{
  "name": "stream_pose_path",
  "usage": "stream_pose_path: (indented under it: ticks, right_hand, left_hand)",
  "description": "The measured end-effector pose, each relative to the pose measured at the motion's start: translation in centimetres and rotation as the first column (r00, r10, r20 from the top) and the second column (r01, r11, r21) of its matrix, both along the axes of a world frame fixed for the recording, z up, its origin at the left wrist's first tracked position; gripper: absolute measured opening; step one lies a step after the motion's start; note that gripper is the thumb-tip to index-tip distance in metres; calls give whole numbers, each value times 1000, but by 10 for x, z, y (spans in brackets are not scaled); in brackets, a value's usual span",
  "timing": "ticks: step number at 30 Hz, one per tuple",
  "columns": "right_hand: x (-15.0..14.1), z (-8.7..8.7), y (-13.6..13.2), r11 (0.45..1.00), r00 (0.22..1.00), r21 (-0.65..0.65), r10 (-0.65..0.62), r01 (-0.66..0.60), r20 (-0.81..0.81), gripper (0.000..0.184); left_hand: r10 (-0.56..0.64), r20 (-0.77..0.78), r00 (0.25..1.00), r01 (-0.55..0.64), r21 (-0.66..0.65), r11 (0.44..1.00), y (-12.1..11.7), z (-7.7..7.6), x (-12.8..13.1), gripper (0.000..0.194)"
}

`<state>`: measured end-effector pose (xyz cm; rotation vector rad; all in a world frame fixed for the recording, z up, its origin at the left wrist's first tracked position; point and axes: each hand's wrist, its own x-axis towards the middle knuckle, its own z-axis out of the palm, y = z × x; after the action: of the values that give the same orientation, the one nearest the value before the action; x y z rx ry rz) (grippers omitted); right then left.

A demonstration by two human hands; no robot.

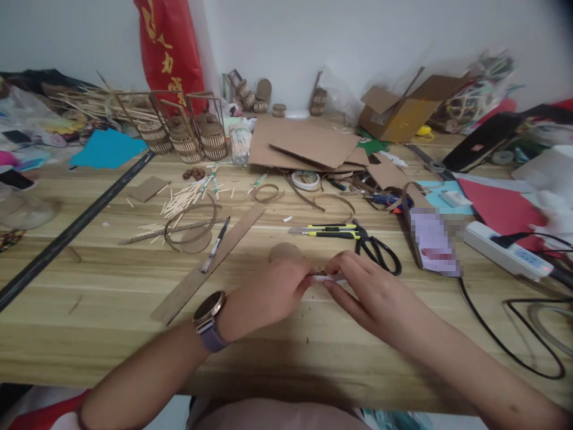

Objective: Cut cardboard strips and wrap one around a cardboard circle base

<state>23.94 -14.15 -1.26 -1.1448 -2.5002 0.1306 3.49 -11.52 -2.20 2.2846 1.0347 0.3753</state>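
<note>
My left hand (271, 292), with a watch on its wrist, and my right hand (378, 292) meet low over the table. Fingers of both are closed on a small white strip (326, 278) with a dark upper edge; its exact kind is hard to make out. Just behind my left hand lies a round cardboard disc (285, 251), partly covered by it. A yellow-and-black utility knife (333, 230) and black-handled scissors (378, 248) rest beyond my hands. To the left, a pen (216, 245) lies across a long cardboard strip (210, 266).
Thin sticks (183, 200), curled cardboard strips and a white tape roll (305, 179) lie farther back. Behind are small lidded baskets (185, 140), cardboard sheets (308, 140) and an open box (398, 113). On the right are a phone (432, 242), power strip (508, 251) and black cable (487, 334).
</note>
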Motion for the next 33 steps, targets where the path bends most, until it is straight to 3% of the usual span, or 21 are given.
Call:
stream_pose_path:
  ticks: [11,14,20,28,33]
  right_hand:
    - [-3,-3,-2,989,997,147,-22,32,-72,15]
    - [-4,-7,-3,971,995,240,30,-6,-96,10]
    - [-6,-19,-9,928,993,370,86,-48,-86,14]
    - [-11,-36,-8,931,989,365,70,-18,-129,15]
    - [-12,-42,-3,968,989,246,85,-53,-122,10]
  left_hand:
    - [83,40,996,-89,154,984,-12,-7,0,21]
    - [103,2,995,-100,263,960,-17,-6,-1,22]
    - [-2,22,1000,-9,473,881,-21,-9,-9,26]
    - [-26,-64,998,60,618,784,-16,-24,-15,27]
    - [-28,-187,982,150,683,714,-10,-38,-17,21]
